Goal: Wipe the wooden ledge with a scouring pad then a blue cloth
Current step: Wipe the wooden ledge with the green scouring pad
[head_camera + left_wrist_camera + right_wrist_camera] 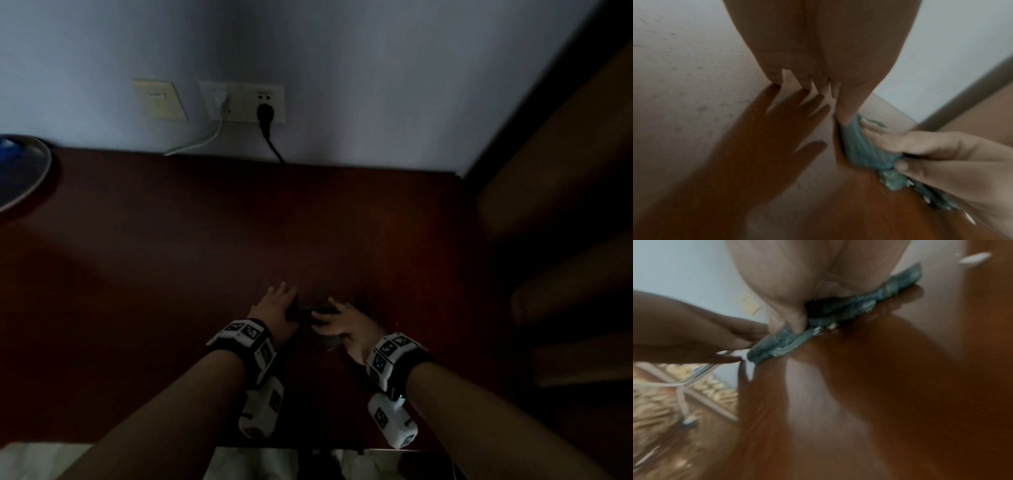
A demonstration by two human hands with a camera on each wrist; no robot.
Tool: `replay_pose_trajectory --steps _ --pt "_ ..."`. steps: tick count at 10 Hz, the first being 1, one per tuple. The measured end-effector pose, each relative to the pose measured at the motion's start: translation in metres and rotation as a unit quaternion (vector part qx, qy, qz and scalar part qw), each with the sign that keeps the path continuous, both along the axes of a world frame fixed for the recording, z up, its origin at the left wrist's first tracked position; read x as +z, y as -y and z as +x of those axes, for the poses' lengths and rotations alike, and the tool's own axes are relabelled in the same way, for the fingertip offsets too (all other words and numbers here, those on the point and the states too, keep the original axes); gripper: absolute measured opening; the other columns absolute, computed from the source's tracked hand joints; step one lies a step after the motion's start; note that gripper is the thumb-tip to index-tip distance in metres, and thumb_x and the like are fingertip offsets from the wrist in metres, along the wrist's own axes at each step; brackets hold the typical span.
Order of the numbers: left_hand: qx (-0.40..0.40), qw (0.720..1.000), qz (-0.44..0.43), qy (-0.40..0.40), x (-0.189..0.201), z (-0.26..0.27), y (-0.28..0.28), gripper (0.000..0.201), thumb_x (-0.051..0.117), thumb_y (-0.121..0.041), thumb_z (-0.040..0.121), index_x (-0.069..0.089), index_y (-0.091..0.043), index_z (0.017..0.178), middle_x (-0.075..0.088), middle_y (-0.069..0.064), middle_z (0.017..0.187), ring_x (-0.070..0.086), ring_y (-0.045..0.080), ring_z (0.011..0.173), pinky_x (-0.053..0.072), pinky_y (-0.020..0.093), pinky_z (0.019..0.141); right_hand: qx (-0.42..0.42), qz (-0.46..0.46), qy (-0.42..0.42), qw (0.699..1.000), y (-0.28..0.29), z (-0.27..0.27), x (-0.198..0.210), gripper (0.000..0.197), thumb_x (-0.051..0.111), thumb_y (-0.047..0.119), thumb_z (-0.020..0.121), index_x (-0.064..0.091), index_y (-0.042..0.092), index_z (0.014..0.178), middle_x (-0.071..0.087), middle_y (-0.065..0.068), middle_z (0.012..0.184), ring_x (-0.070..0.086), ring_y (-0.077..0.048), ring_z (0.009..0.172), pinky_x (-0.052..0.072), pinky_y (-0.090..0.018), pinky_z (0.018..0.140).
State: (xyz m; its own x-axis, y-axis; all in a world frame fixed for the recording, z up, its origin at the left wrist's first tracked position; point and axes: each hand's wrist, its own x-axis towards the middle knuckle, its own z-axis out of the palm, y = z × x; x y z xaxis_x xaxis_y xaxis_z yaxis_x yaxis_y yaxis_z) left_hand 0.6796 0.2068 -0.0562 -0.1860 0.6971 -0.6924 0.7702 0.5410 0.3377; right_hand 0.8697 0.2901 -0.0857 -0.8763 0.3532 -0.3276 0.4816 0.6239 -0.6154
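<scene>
The dark red-brown wooden ledge (205,240) fills the middle of the dim head view. A crumpled blue cloth (861,146) lies bunched on it between my hands, a dark lump (308,317) in the head view. My left hand (274,305) lies flat on the wood, fingers (818,78) straight, its thumb touching the cloth's left end. My right hand (346,325) covers the cloth (838,313) and pinches a fold between fingers (920,142) and thumb. I see no scouring pad.
On the wall behind sit a switch plate (159,99) and a double socket (260,102) with a white and a black plug, cables dropping to the ledge. A grey dish (20,171) stands far left. Wooden slats (565,171) flank the right.
</scene>
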Motion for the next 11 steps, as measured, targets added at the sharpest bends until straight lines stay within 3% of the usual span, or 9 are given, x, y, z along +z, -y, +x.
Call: replay_pose_trajectory --steps 1,2,3,5,6,7,8,10,11 --pt "0.004 1.0 -0.03 -0.006 0.001 0.013 -0.001 0.076 0.052 -0.04 0.096 0.003 -0.034 0.155 -0.015 -0.004 0.162 -0.012 0.026 0.149 0.008 0.061 0.116 -0.019 -0.041 0.017 0.999 -0.004 0.013 0.009 0.048 0.048 -0.011 0.087 0.06 0.014 0.126 0.042 -0.01 0.146 0.031 -0.026 0.138 0.021 -0.02 0.11" --pt "-0.002 0.999 -0.037 0.006 0.004 0.039 0.0 0.085 0.058 -0.053 0.087 0.001 -0.051 0.15 -0.019 -0.015 0.16 -0.022 0.033 0.146 0.005 0.073 0.108 -0.168 -0.111 -0.071 0.977 -0.021 0.032 0.02 0.05 0.044 -0.021 0.083 0.07 0.013 0.109 0.058 -0.004 0.129 0.051 -0.019 0.123 0.038 -0.017 0.104" --pt "-0.01 0.999 -0.049 0.005 0.001 0.058 -0.002 0.094 0.065 -0.054 0.08 0.0 -0.054 0.148 -0.02 -0.02 0.158 -0.028 0.041 0.141 0.008 0.075 0.108 -0.351 -0.128 -0.166 0.912 -0.05 0.06 0.04 0.044 0.039 -0.023 0.084 0.065 -0.001 0.113 0.056 -0.003 0.125 0.051 -0.014 0.115 0.038 0.001 0.086" --pt "0.003 0.999 -0.031 -0.038 0.003 0.064 -0.006 0.068 0.052 -0.037 0.095 0.012 -0.051 0.149 -0.017 -0.021 0.159 -0.023 0.026 0.146 0.009 0.08 0.102 -0.58 -0.055 -0.234 0.778 -0.091 0.143 0.021 0.04 0.041 -0.013 0.091 0.067 0.008 0.113 0.055 -0.006 0.133 0.054 -0.025 0.119 0.044 -0.041 0.104" --pt "0.01 0.999 -0.028 -0.035 0.002 0.063 -0.009 0.065 0.049 -0.036 0.097 0.012 -0.052 0.148 -0.017 -0.021 0.159 -0.022 0.024 0.147 0.011 0.079 0.103 -0.608 -0.052 -0.183 0.77 -0.093 0.176 0.002 0.042 0.045 -0.009 0.092 0.064 0.017 0.118 0.047 -0.002 0.141 0.048 -0.028 0.126 0.042 -0.045 0.105" --pt "0.015 0.999 -0.022 -0.042 0.0 0.066 -0.011 0.064 0.048 -0.035 0.097 0.012 -0.054 0.147 -0.017 -0.021 0.159 -0.022 0.024 0.147 0.012 0.079 0.103 -0.526 0.073 0.058 0.846 -0.085 0.192 -0.011 0.048 0.042 0.007 0.096 0.04 0.021 0.142 0.022 -0.002 0.156 0.019 -0.031 0.142 0.019 -0.044 0.117" --pt "0.012 0.998 -0.022 -0.051 -0.001 0.068 -0.009 0.066 0.048 -0.034 0.097 0.01 -0.055 0.147 -0.017 -0.021 0.159 -0.023 0.024 0.146 0.01 0.079 0.104 -0.495 0.099 0.212 0.837 -0.077 0.175 -0.009 0.063 0.038 0.041 0.098 0.007 0.027 0.151 -0.006 0.004 0.159 -0.003 -0.034 0.145 0.008 -0.049 0.116" --pt "-0.016 0.997 -0.039 -0.059 0.0 0.065 -0.007 0.064 0.038 -0.032 0.1 0.002 -0.056 0.147 -0.019 -0.02 0.159 -0.022 0.024 0.147 0.01 0.078 0.105 -0.541 0.048 0.207 0.814 -0.054 0.122 0.001 0.074 0.037 0.052 0.094 -0.001 0.025 0.151 -0.013 0.002 0.159 -0.01 -0.032 0.145 0.0 -0.047 0.116" --pt "-0.026 0.997 -0.046 -0.056 0.002 0.063 -0.007 0.064 0.035 -0.028 0.101 0.001 -0.055 0.148 -0.02 -0.02 0.159 -0.021 0.023 0.147 0.01 0.076 0.106 -0.489 0.062 0.203 0.846 -0.036 0.098 0.003 0.07 0.034 0.05 0.096 -0.001 0.024 0.152 -0.011 0.002 0.159 -0.011 -0.031 0.145 0.002 -0.048 0.117"
